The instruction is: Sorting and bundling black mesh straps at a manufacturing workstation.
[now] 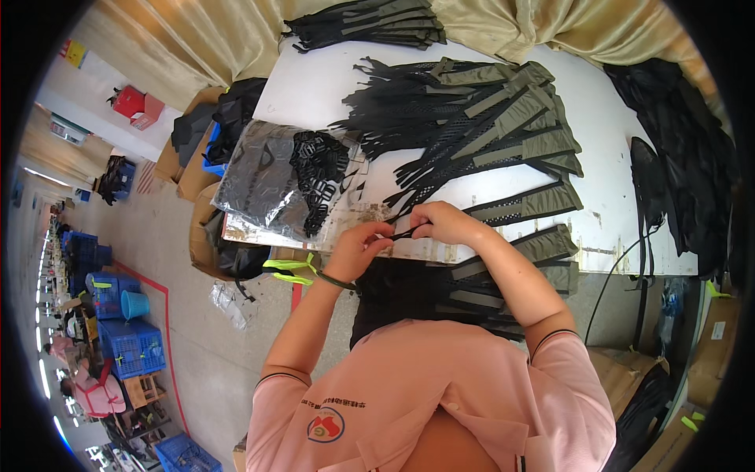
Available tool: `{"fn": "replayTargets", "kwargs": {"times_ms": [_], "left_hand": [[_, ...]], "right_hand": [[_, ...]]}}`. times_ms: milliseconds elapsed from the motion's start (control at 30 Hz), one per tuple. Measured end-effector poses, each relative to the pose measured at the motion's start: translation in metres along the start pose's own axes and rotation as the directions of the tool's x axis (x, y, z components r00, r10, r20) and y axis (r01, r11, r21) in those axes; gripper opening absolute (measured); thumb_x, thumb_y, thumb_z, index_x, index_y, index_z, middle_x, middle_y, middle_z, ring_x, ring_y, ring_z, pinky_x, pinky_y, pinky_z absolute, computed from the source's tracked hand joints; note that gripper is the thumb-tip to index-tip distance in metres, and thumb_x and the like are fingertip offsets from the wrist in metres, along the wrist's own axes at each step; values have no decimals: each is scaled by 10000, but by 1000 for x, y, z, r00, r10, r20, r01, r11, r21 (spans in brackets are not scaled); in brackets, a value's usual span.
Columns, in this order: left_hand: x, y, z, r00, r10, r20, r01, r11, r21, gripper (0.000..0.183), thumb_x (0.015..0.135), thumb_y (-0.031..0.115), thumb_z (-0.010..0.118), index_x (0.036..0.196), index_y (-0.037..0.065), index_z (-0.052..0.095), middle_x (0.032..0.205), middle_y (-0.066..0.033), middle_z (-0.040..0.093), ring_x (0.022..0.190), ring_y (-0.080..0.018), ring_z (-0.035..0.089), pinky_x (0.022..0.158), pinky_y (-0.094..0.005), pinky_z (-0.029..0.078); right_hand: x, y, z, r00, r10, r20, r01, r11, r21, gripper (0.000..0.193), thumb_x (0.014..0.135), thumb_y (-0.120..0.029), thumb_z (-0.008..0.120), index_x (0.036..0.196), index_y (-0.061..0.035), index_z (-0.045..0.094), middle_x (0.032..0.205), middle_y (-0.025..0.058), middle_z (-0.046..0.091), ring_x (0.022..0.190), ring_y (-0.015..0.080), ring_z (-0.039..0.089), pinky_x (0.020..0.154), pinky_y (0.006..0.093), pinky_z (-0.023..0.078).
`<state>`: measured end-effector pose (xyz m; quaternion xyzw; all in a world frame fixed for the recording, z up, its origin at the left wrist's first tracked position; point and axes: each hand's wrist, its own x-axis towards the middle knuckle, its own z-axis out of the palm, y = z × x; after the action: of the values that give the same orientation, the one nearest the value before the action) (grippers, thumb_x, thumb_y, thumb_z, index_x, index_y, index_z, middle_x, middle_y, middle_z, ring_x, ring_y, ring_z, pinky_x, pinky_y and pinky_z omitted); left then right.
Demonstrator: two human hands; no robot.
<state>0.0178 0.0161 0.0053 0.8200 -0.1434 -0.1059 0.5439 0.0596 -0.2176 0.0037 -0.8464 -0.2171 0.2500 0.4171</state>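
My left hand (362,245) and my right hand (440,223) meet at the table's near edge. Between them runs a narrow black strap (404,234), pinched in the fingers of both; its ends are hidden by the hands. Just beyond my right hand lies an olive and black mesh strap piece (523,204); whether it joins the held strap, I cannot tell. Farther back, similar pieces (503,118) are fanned out in a pile. To the left of my left hand, black plastic buckles (318,173) spill over a clear plastic bag (259,185). More olive pieces (543,250) hang over my lap.
On the white table (602,212), another stack of strap pieces (370,23) lies at the back. Black fabric items (668,149) cover the right end. Cardboard boxes (203,248) stand left of the table. Blue crates (132,346) and people at work are far left.
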Motion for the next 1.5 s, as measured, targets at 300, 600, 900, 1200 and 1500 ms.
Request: {"fn": "replayTargets", "kwargs": {"times_ms": [300, 600, 900, 1200, 1500], "left_hand": [[-7, 9, -2, 981, 193, 25, -193, 955, 223, 242, 764, 71, 702, 994, 31, 639, 830, -88, 652, 707, -170, 604, 639, -270, 472], [2, -5, -1, 976, -206, -76, 169, 926, -337, 104, 795, 0, 669, 871, 12, 600, 750, -39, 641, 625, -82, 594, 572, -198, 475], [12, -1, -7, 992, -91, -88, 36, 870, -492, 113, 829, 12, 630, 925, 33, 573, 746, -38, 638, 641, -99, 601, 559, -208, 466], [74, -66, -102, 956, -79, -282, 252, 711, 656, 286, 725, 198, 730, 939, 48, 613, 839, -129, 609, 763, -320, 607, 681, -401, 486], [88, -54, -104, 972, -151, -179, 235, 626, 744, 272, 701, 151, 766, 871, 26, 594, 818, -127, 614, 760, -289, 619, 662, -383, 485]], "right_hand": [[-1, 8, 0, 999, -13, 42, 1, 961, 277, 138, 802, -93, 671, 893, -16, 601, 768, 23, 614, 726, 99, 537, 685, 252, 444], [-7, -5, 9, 998, -47, -38, 53, 983, 178, 199, 780, -122, 679, 927, -9, 607, 826, 111, 653, 772, 185, 615, 711, 307, 475], [-1, -34, 31, 952, -184, -244, 245, 936, 251, 236, 832, -65, 605, 1061, -6, 599, 869, 105, 655, 801, 178, 634, 718, 283, 484], [-4, -42, 34, 930, -259, -259, 277, 960, 35, 151, 839, -133, 593, 938, -21, 615, 848, 158, 625, 797, 340, 594, 702, 374, 472], [0, -32, 37, 889, -386, -247, 379, 922, -77, 177, 820, -152, 596, 944, -31, 630, 890, 154, 625, 844, 345, 587, 743, 404, 471]]}}
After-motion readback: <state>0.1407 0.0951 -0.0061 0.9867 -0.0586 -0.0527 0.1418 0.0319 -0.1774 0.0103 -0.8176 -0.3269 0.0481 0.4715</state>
